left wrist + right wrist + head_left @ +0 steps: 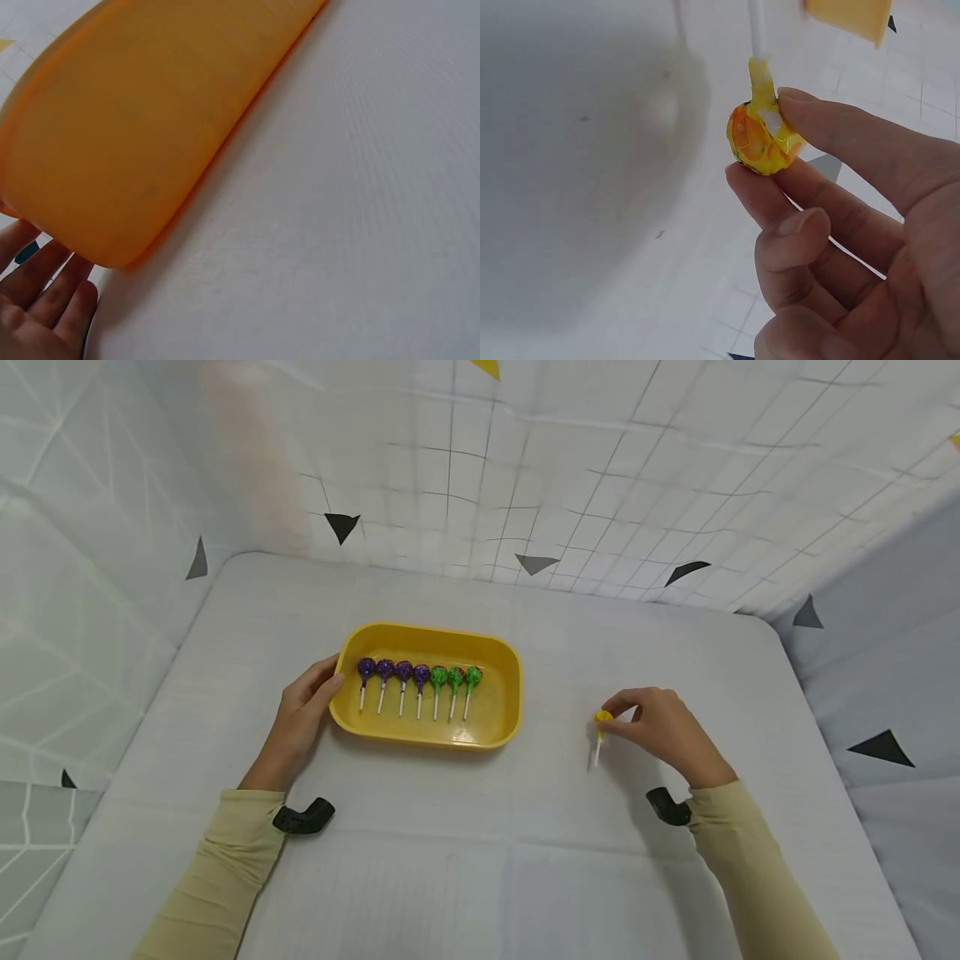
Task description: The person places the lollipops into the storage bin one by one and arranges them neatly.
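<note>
My left hand (pixel 301 710) grips the left end of a yellow tray (pixel 513 702), its thumb over the rim and its fingers outside. In the left wrist view those fingers (pixel 46 289) lie against the tray's outer wall (pixel 127 142). Inside the tray, lollipops stand in a row, sticks toward me: several purple ones (pixel 404 672) on the left, three green ones (pixel 456 677) on the right. Off to the right, my right hand (pixel 660 727) pinches a yellow-wrapped lollipop (pixel 763 142) by its head between thumb and fingertips. Its white stick (pixel 597 755) points toward me, over the table.
A white cloth covers the table (pixel 465 893). Behind it rises a pale wall sheet (pixel 570 468) with grid lines and dark triangles, and similar sheets hang at both sides. A black band (pixel 303 817) sits at the left wrist, another (pixel 667 807) at the right.
</note>
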A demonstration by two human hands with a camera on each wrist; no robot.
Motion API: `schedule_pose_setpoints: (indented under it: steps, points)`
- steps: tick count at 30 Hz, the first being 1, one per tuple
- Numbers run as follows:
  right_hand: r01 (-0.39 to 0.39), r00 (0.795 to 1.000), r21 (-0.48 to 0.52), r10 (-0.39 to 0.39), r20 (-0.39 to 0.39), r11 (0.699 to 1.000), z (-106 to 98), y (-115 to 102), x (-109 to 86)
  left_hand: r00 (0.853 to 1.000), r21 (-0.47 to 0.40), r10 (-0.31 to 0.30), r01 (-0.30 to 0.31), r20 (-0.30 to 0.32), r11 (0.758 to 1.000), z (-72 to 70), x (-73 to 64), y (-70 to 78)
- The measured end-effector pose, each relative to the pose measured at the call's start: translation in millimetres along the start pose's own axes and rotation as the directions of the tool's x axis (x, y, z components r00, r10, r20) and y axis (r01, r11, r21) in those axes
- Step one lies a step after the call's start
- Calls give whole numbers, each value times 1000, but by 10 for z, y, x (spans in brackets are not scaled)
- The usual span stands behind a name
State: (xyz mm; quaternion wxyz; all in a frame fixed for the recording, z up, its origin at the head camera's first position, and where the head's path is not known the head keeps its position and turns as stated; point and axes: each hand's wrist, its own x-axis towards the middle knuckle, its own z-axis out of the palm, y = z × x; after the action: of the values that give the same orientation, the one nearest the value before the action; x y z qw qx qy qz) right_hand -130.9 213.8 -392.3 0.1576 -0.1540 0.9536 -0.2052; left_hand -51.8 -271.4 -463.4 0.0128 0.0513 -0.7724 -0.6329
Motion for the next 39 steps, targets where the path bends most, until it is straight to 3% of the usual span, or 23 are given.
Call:
schedule_pose_setpoints:
  steps: [18, 39]
  points:
    - [60, 998, -46, -60, -2, 997, -144, -357, 215, 1000, 3, 11, -11, -2, 1000, 7, 11, -14]
    - [167, 986, -56, -166, 23, 984, -305, -989, 509, 1000, 16, 10, -10, -7, 1000, 10, 7, -11]
